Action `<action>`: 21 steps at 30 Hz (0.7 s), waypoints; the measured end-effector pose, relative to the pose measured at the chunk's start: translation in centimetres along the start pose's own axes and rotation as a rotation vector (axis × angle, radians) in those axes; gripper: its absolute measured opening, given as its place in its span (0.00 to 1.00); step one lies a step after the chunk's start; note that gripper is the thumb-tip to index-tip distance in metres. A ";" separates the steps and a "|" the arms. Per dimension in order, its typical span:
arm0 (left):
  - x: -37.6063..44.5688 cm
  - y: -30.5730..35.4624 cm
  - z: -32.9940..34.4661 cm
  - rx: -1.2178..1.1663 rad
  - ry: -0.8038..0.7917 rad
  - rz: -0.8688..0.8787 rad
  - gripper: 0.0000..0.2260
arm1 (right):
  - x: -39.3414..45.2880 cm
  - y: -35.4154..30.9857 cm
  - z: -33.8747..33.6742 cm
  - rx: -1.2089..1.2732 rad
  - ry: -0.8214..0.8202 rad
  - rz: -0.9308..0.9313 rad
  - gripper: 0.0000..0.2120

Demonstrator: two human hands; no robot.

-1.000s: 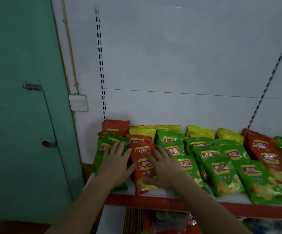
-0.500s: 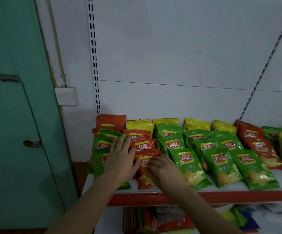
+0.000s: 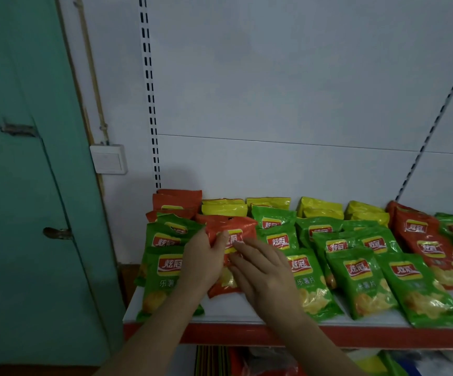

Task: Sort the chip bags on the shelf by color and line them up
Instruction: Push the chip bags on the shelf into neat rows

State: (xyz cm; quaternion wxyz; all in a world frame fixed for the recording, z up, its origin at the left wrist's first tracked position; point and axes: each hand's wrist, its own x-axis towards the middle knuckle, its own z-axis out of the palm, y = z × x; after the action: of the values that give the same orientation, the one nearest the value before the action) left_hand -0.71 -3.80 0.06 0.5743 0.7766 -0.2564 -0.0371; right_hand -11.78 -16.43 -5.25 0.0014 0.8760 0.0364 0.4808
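Head view: left hand (image 3: 202, 263) grips red bag (image 3: 230, 230), right hand (image 3: 264, 278) beside

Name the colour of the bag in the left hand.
Red bag, seen in the head view.

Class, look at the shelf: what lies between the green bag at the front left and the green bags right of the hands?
In the head view, an orange bag lies there, held by the left hand, with the right hand on it.

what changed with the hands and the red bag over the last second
The left hand, flat on the green bags a second ago, now grips the red bag by its left edge, thumb on the front. The bag's top has bunched up. The right hand still rests open on it. The other bags on the shelf stayed put.
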 end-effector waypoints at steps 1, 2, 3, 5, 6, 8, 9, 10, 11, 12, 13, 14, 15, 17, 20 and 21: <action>0.1 0.1 -0.3 0.012 0.043 0.007 0.11 | 0.1 0.2 0.0 0.013 -0.008 0.032 0.12; 0.3 0.3 -0.8 0.029 0.086 0.013 0.11 | 0.2 0.8 0.0 0.013 -0.022 0.092 0.14; 0.5 0.3 -1.4 0.046 0.121 0.017 0.11 | 0.4 1.5 0.1 -0.004 -0.050 0.170 0.16; 0.8 0.2 -3.1 0.084 0.167 0.030 0.10 | 1.0 3.4 0.3 -0.077 -0.156 0.297 0.21; 0.9 0.0 -3.9 0.106 0.178 0.036 0.10 | 1.4 4.2 0.5 -0.115 -0.236 0.322 0.23; 0.9 -0.6 -5.2 0.124 0.176 0.018 0.09 | 2.6 5.3 1.2 -0.152 -0.413 0.326 0.26; 0.7 -0.8 -5.6 0.105 0.167 0.000 0.10 | 3.3 5.6 1.6 -0.161 -0.494 0.311 0.27; 0.7 -1.1 -5.9 0.079 0.156 -0.021 0.11 | 3.9 5.8 2.1 -0.170 -0.562 0.288 0.29; 0.5 -1.4 -6.1 0.048 0.149 -0.046 0.11 | 4.4 5.9 2.7 -0.183 -0.613 0.254 0.31; 0.4 -1.7 -6.2 0.023 0.142 -0.073 0.11 | 4.9 5.9 3.3 -0.201 -0.649 0.217 0.32; 0.2 -1.9 -6.3 0.007 0.138 -0.095 0.11 | 5.3 5.9 3.8 -0.224 -0.677 0.183 0.33; 0.1 -2.0 -6.4 0.009 0.139 -0.105 0.11 | 5.6 5.9 4.2 -0.247 -0.695 0.151 0.32; 0.0 -2.0 -6.5 0.019 0.143 -0.109 0.11 | 5.9 5.9 4.7 -0.262 -0.701 0.128 0.30; 0.0 -2.0 -6.7 0.029 0.148 -0.118 0.10 | 6.3 6.0 5.0 -0.252 -0.675 0.103 0.22; 0.1 -2.0 -6.8 0.007 0.153 -0.134 0.06 | 6.6 6.6 5.1 -0.224 -0.583 0.076 0.13; 0.2 -1.9 -6.8 0.000 0.153 -0.132 0.04 | 6.8 6.8 4.9 -0.203 -0.544 0.082 0.12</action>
State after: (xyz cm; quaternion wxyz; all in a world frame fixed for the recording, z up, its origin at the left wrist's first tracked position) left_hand 2.51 2.49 0.63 0.5884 0.7925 -0.1598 -0.0154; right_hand -3.57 -22.63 -1.92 0.0796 0.9689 -0.0490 0.2290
